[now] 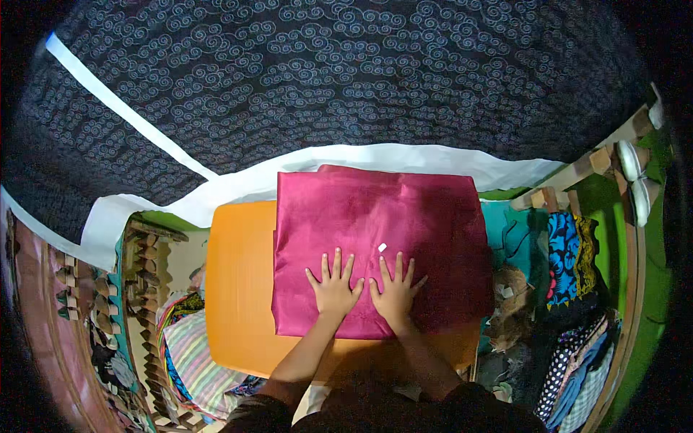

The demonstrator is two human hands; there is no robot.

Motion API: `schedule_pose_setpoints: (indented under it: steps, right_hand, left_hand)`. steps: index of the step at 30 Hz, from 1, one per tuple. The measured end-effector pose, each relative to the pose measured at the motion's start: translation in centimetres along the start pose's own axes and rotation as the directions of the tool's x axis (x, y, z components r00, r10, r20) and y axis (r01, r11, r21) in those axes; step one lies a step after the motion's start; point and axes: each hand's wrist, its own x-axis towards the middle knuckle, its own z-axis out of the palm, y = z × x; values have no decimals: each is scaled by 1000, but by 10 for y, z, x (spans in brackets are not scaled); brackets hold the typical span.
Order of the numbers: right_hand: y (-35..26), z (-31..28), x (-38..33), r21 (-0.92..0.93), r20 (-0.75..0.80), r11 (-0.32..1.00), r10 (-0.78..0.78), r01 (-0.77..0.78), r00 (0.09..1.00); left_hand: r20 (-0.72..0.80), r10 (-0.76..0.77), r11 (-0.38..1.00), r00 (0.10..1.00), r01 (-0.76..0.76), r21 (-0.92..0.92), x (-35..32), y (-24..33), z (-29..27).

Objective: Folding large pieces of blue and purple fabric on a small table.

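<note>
A folded magenta cloth (375,216) lies flat on an orange board (238,289). My left hand (333,285) and my right hand (395,289) rest side by side on the near part of the cloth, palms down, fingers spread, holding nothing. A small white tag (382,247) sits on the cloth just above my right hand's fingertips.
A large dark fabric with pale swirl print (325,79), edged by a white strip (404,160), covers the surface beyond the board. Striped cloth (195,357) lies at the lower left beside a wooden lattice (141,267). Patterned fabrics (570,267) pile up at the right.
</note>
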Motion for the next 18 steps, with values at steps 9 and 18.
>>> schedule_pose_setpoints:
  steps: [9,18]
  right_hand:
    - [-4,10,1,-9,2,1000,10,-10,1000]
    - [15,15,-12,51,-40,996,-72,74,997]
  left_hand:
    - [-62,30,1000,998,-30,-3,2,-8,5]
    - [172,561,826,809,-561,-57,-84,-56,-41]
